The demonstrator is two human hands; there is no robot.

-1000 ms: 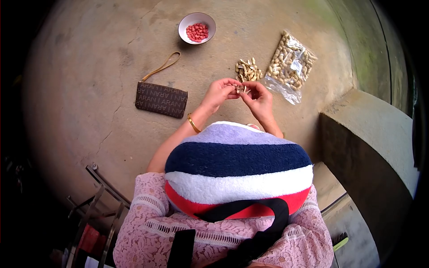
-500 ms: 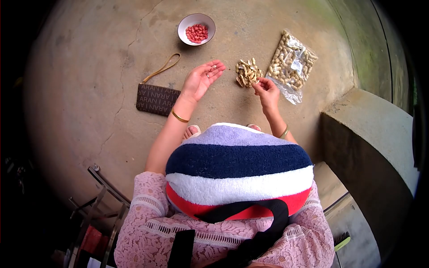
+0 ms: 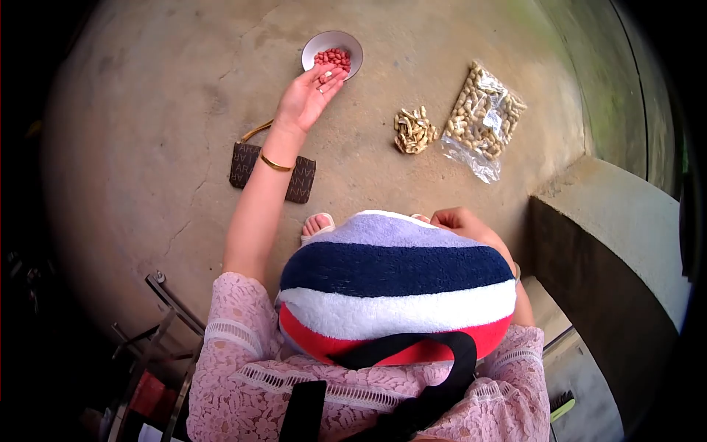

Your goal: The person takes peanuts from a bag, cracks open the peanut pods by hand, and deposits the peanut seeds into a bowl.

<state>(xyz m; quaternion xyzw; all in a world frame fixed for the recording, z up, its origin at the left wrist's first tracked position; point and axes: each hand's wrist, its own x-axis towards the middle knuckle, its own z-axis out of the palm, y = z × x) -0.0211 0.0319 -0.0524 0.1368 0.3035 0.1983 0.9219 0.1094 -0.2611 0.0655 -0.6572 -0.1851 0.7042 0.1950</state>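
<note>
My left hand (image 3: 308, 98), palm up with bent fingers, reaches to the near rim of a white bowl (image 3: 312, 47). A small pale piece, seemingly a peanut (image 3: 328, 74), lies at its fingers. Red-skinned peanut kernels (image 3: 333, 59) sit inside the bowl, partly covered by the fingertips. My right hand (image 3: 460, 219) is by the far right edge of the striped cushion (image 3: 398, 269) on my lap. Its fingers are curled and partly hidden, so I cannot see what they hold. A heap of peanut shells (image 3: 414, 131) lies on the ground, apart from both hands.
A clear bag of unshelled peanuts (image 3: 482, 114) lies right of the shell heap. Under my left forearm is a dark patterned pouch (image 3: 298, 180) with a strap. A low concrete ledge (image 3: 611, 214) stands at the right, and a metal frame (image 3: 173, 302) at the lower left.
My left hand has moved up and left to the bowl's rim. My right hand has left the shell heap and drawn back to the cushion's edge.
</note>
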